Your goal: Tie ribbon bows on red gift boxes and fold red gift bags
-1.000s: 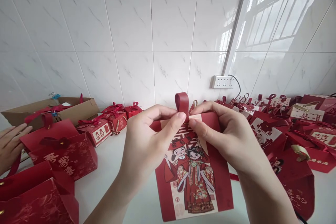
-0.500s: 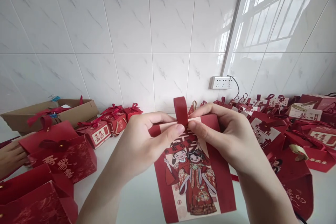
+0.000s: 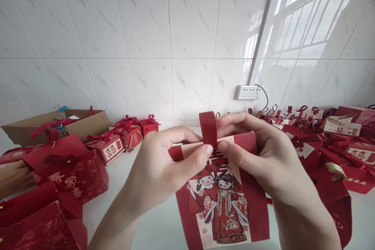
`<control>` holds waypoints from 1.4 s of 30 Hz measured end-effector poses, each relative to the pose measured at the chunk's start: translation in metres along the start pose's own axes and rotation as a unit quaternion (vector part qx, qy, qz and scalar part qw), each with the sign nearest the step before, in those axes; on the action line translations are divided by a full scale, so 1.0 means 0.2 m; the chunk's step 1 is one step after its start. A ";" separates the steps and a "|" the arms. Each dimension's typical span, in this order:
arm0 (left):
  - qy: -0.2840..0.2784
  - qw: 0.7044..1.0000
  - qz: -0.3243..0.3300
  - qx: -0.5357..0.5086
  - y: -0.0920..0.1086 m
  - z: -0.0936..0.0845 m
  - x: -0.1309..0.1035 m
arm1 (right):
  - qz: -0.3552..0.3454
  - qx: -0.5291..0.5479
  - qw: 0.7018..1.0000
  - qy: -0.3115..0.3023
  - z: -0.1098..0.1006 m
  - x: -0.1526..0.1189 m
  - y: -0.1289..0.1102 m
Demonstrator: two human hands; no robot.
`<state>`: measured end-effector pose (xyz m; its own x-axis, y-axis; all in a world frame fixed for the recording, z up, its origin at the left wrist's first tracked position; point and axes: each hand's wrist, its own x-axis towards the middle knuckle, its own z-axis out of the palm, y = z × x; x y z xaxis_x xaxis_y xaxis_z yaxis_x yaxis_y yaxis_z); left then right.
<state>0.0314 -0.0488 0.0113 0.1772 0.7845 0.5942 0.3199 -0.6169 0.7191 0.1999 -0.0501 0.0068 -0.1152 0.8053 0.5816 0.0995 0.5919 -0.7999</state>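
A red gift box (image 3: 225, 203) with a cartoon couple on its front hangs upright between my hands over the white table. My left hand (image 3: 172, 164) pinches its top edge left of the handle, thumb in front and fingers behind. On the other side of the handle, my right hand (image 3: 254, 152) grips the same edge, thumb in front near the other thumb. The dark red strap handle (image 3: 208, 127) loops up between the two thumbs. The fingertips behind the box are hidden.
At the left stand red boxes (image 3: 70, 175) and an open cardboard box (image 3: 84, 125); another person's hand (image 3: 14, 177) is beside them. Many red gift boxes (image 3: 359, 164) crowd the right. A power strip (image 3: 249, 92) is on the tiled wall.
Both my hands and the held box have shifted slightly to the right. The other person's hand at the left has moved a little, and a red box now shows behind it.
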 end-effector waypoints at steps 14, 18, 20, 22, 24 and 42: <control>0.190 0.934 0.167 0.251 -0.14 0.14 0.05 | -0.151 -0.360 0.908 0.155 0.10 -0.01 0.08; 0.158 0.923 0.227 0.266 -0.15 0.22 0.01 | -0.055 -0.247 0.962 0.100 0.08 0.00 0.07; 0.100 0.946 0.207 0.228 -0.12 0.24 0.00 | -0.028 -0.222 0.967 0.124 0.05 0.03 0.07; 0.025 0.963 0.191 0.187 -0.09 0.24 -0.01 | -0.007 -0.231 0.964 0.135 -0.01 0.07 0.07; -0.015 0.970 0.183 0.158 -0.08 0.21 -0.01 | 0.009 -0.238 0.965 0.114 -0.07 0.08 0.06; -0.085 0.990 -0.107 -0.016 -0.03 0.08 0.06 | 0.005 -0.114 0.993 0.020 -0.16 0.05 0.02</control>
<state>0.0457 -0.0337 0.0083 0.2634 0.8953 0.3593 0.3384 -0.4345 0.8347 0.2300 -0.0392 0.0145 -0.0743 0.8089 0.5833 0.3224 0.5730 -0.7535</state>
